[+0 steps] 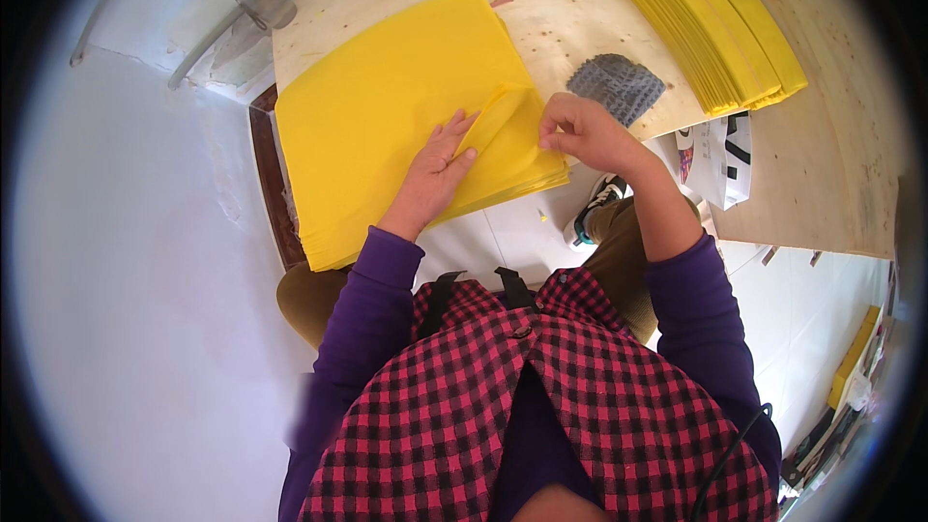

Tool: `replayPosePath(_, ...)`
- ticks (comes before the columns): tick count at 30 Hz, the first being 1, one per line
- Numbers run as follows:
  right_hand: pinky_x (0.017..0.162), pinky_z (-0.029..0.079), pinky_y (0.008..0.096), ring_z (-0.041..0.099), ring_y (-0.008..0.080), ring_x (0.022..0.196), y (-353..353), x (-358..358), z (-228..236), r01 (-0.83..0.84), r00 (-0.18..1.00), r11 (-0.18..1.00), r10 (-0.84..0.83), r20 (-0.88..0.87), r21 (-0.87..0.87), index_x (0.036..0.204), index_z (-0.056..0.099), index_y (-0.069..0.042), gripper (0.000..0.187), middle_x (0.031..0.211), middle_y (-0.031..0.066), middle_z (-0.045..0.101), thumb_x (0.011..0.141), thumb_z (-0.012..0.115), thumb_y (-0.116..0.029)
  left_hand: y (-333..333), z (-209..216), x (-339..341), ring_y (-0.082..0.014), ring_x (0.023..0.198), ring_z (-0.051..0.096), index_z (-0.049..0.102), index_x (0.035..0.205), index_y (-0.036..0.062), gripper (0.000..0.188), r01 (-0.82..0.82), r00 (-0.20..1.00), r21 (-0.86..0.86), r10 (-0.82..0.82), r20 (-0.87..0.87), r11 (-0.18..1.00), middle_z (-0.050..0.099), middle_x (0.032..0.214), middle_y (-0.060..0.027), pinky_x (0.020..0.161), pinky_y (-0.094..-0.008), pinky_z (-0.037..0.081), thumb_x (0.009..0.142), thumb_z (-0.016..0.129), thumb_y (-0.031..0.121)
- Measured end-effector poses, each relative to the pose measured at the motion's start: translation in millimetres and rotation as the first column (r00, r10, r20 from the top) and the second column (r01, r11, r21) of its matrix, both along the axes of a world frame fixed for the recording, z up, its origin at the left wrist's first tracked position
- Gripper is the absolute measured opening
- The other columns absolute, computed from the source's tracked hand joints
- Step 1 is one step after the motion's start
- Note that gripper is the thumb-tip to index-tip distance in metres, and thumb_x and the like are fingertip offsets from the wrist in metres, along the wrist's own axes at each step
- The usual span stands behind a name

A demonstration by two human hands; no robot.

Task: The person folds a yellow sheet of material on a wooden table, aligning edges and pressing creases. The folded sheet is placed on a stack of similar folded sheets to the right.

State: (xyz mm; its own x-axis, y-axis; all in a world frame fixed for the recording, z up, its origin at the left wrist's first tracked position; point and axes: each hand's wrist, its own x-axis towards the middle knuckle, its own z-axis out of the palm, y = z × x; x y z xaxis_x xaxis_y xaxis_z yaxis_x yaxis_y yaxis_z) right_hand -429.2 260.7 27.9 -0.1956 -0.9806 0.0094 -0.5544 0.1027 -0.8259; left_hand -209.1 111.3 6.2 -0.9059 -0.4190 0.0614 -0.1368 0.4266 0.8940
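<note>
Left hand (435,174) lies open on the yellow sheets (377,87) at eleven o'clock on the worktop (561,29), right hand (588,132) pinching the top one's edge, the material seemingly light, soft, best held by a corner.

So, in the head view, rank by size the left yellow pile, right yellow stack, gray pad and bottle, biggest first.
1. Left yellow pile
2. Right yellow stack
3. Gray pad
4. Bottle
</note>
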Motion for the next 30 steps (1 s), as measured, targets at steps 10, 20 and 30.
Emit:
replayPosePath(10, 0.059, 0.039, 0.0307, 0.045, 0.0154, 0.065, -21, 5, 26, -0.030, 0.999, 0.997, 0.028, -0.029, -0.069, 0.086, 0.057, -0.003, 0.016, 0.072, 0.0049, 0.047, 0.082, 0.070, -0.012, -7, -2, -1, -0.0315, 0.143, 0.027, 0.050, 0.136, 0.0042, 0.056, 0.105, 0.994, -0.035, -0.104, 0.017, 0.994, 0.043, 0.146, -0.0153, 0.118, -0.0454, 0.014, 0.089, 0.063, 0.031)
replayPosePath(20, 0.064, 0.044, 0.0293, 0.051, 0.0136, 0.069, -32, 9, 35, 0.010, 1.000, 0.999, -0.010, 0.008, 0.033, 0.089, 0.059, -0.002, 0.016, 0.076, 0.0051, 0.057, 0.085, 0.068, -0.014, -5, -4, -1, -0.0335, 0.144, 0.025, 0.051, 0.135, 0.0042, 0.062, 0.105, 0.994, -0.086, -0.104, 0.010, 0.991, 0.040, 0.149, -0.0141, 0.118, -0.0464, 0.014, 0.079, 0.071, 0.023)
replayPosePath(30, 0.067, 0.046, 0.0272, 0.053, 0.0128, 0.073, 4, -8, 9, 0.169, 0.961, 0.981, -0.185, 0.206, 0.095, 0.088, 0.066, -0.004, 0.012, 0.080, 0.0016, 0.058, 0.078, 0.071, -0.007, -5, -10, 3, -0.0305, 0.143, 0.028, 0.054, 0.133, 0.0046, 0.042, 0.050, 0.997, 0.028, -0.048, -0.068, 0.998, 0.044, 0.147, -0.0120, 0.118, -0.0438, 0.013, 0.092, 0.055, 0.016)
